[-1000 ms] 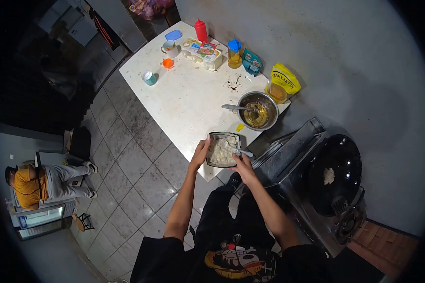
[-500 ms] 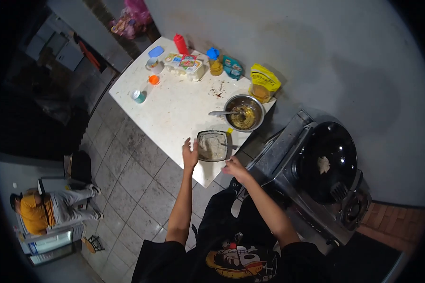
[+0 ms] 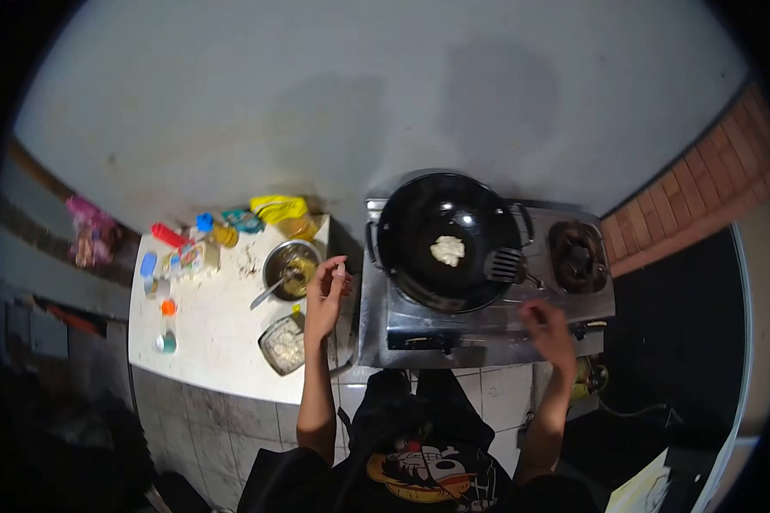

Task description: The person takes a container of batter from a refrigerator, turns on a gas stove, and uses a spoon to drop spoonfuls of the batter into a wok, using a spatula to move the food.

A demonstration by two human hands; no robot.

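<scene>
My left hand (image 3: 327,295) hovers between the table and the stove, fingers loosely bent and apart, with nothing seen in it. It is nearest to a steel mixing bowl (image 3: 275,256) with a spoon (image 3: 265,296) in it, and to a square dish (image 3: 281,345) of pale batter or dough. My right hand (image 3: 547,332) is over the stove's front edge, slightly blurred, its fingers apart and empty. Just beyond it, a slotted spatula (image 3: 505,265) rests on the rim of a black wok (image 3: 419,214). A pale lump of batter or dough (image 3: 447,250) lies inside the wok.
The wok sits on a steel gas stove (image 3: 428,329) with a second burner (image 3: 578,255) to its right. On the white table (image 3: 218,338) stand a red squeeze bottle (image 3: 168,234), a blue-capped bottle (image 3: 222,233), a yellow pouch (image 3: 280,210) and a small can (image 3: 165,343).
My view has turned right from the table to the stove. Both hands have moved away from the square dish; my right hand is now by the spatula.
</scene>
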